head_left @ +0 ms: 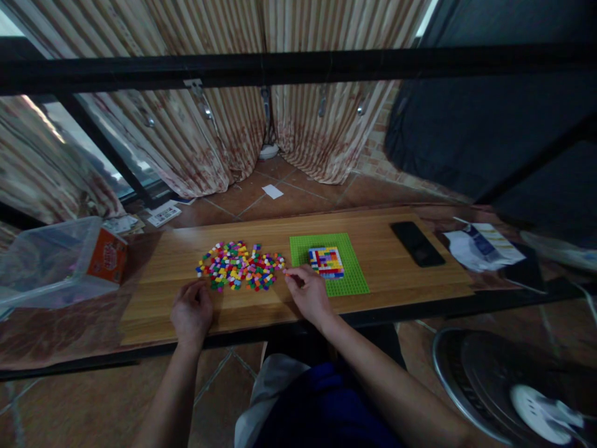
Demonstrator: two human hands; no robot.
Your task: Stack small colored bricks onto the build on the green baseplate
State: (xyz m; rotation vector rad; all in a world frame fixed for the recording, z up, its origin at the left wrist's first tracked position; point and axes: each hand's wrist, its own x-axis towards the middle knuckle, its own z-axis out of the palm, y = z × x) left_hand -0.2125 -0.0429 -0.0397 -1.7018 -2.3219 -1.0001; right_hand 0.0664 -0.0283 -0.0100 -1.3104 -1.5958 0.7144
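A loose pile of small toy bricks point(242, 264) in many colours lies on the wooden board. My left hand point(192, 311) rests at the pile's near left edge with its fingers curled in; whether anything is inside them is hidden. Between the pile and the green baseplate point(357, 274), my right hand point(310, 292) pinches a small brick point(287, 272), reddish or orange, at its fingertips. On the baseplate sits a roughly square block of joined bricks point(326, 262), in rows of blue, red, yellow and white, just beyond my right hand.
A black phone point(416, 244) lies on the board point(373, 249), right of the baseplate. At the far left stands a clear plastic bin point(56, 261) with an orange label. Crumpled white packaging point(485, 246) lies at the right. A round stool point(494, 379) stands at the lower right.
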